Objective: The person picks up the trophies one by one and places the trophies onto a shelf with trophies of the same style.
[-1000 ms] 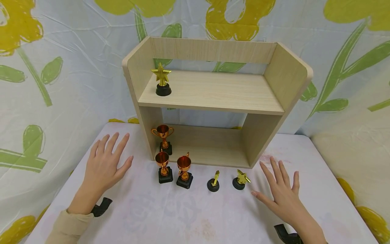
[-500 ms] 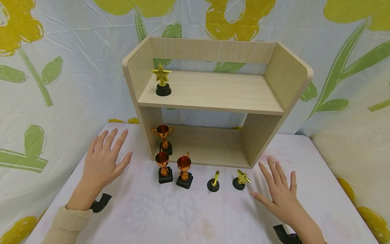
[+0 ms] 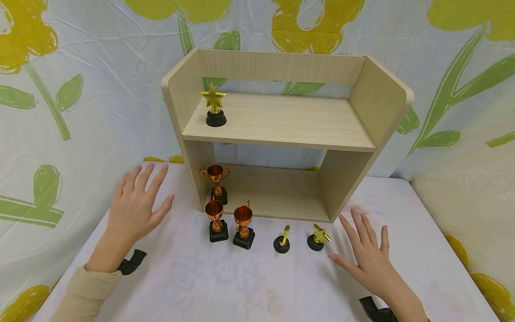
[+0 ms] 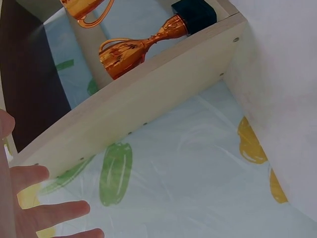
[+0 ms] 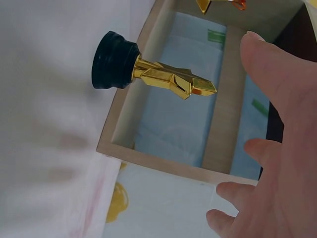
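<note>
My left hand (image 3: 134, 208) hovers over the table's left side with fingers spread, holding nothing. Nearest to it are a bronze cup trophy (image 3: 216, 221) and another bronze cup trophy (image 3: 217, 183) inside the lower shelf. A third bronze cup trophy (image 3: 243, 226) stands just right of these. My right hand (image 3: 370, 264), fingers spread, is beside a gold star trophy (image 3: 318, 237), thumb tip closest to it. In the right wrist view that star trophy (image 5: 168, 79) shows side-on, apart from the fingers. A second small star trophy (image 3: 282, 240) stands to its left, turned edge-on.
A pale wooden two-tier shelf (image 3: 277, 145) stands at the back of the table (image 3: 241, 286). On its upper board, at the left, is a gold star trophy (image 3: 214, 105) with a black base. Flower-printed cloth (image 3: 108, 89) hangs behind and at both sides.
My left hand has drifted slightly up and left. The right hand has shifted a little to the left, toward the nearest star trophy. The trophies stay where they were.
</note>
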`<control>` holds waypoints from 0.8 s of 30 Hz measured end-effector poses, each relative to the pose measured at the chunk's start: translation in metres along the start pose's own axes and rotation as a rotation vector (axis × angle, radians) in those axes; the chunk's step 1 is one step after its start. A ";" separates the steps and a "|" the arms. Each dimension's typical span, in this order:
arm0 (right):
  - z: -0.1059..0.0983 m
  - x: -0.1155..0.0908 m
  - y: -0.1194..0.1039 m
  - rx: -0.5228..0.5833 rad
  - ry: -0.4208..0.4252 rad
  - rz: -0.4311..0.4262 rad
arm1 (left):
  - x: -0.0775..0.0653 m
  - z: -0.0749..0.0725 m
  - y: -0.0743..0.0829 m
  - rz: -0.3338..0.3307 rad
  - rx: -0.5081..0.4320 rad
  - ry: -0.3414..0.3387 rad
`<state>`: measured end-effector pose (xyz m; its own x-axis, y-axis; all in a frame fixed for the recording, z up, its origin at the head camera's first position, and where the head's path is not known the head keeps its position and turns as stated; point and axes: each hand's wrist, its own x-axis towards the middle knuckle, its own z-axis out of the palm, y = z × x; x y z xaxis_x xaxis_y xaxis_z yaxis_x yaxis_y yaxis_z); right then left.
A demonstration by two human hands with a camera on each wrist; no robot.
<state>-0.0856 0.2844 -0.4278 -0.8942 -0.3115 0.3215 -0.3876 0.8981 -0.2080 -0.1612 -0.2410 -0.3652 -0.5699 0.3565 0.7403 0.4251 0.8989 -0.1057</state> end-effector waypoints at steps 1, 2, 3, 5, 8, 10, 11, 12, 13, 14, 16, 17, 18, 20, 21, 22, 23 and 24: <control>0.000 0.000 0.000 0.001 -0.001 0.000 | 0.001 0.000 0.000 0.001 0.002 0.006; 0.000 0.000 0.000 0.000 -0.002 0.001 | 0.003 -0.001 0.000 0.002 0.001 0.015; 0.000 0.001 -0.001 0.000 -0.003 0.001 | 0.004 -0.001 0.000 0.001 -0.003 0.021; 0.001 0.001 -0.001 0.006 -0.003 0.001 | 0.007 -0.002 0.000 0.002 -0.003 0.024; 0.001 0.001 -0.001 0.018 -0.001 -0.001 | 0.010 -0.003 0.000 0.007 0.000 0.022; 0.001 0.002 -0.002 0.026 0.001 -0.004 | 0.012 -0.003 0.000 0.012 0.004 0.014; 0.001 0.002 -0.002 0.028 0.003 -0.006 | 0.013 -0.003 0.000 0.014 0.006 0.011; 0.001 0.002 -0.002 0.031 0.005 -0.008 | 0.014 -0.004 -0.001 0.016 0.007 0.010; 0.000 0.002 -0.003 0.034 0.007 -0.010 | 0.015 -0.004 -0.001 0.017 0.007 0.009; 0.000 0.003 -0.003 0.034 0.008 -0.012 | 0.016 -0.005 -0.001 0.016 0.007 0.007; 0.000 0.003 -0.004 0.036 0.010 -0.016 | 0.019 -0.005 -0.001 0.014 0.007 -0.001; 0.000 0.003 -0.004 0.039 0.012 -0.017 | 0.020 -0.006 -0.001 0.014 0.008 -0.003; 0.001 0.003 -0.004 0.042 0.012 -0.017 | 0.021 -0.007 -0.001 0.013 0.009 -0.006; 0.001 0.004 -0.004 0.045 0.013 -0.019 | 0.023 -0.007 -0.001 0.014 0.007 0.003; 0.001 0.004 -0.004 0.049 0.012 -0.020 | 0.024 -0.007 0.000 0.015 0.006 0.011; 0.002 0.004 -0.005 0.053 0.013 -0.021 | 0.025 -0.007 0.000 0.016 0.005 0.022; 0.002 0.004 -0.005 0.057 0.014 -0.022 | 0.026 -0.007 0.000 0.016 0.002 0.035; 0.002 0.004 -0.005 0.059 0.013 -0.024 | 0.027 -0.007 0.001 0.016 0.001 0.039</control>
<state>-0.0879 0.2781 -0.4277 -0.8817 -0.3278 0.3393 -0.4215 0.8704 -0.2545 -0.1718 -0.2325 -0.3403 -0.5347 0.3609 0.7641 0.4335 0.8933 -0.1186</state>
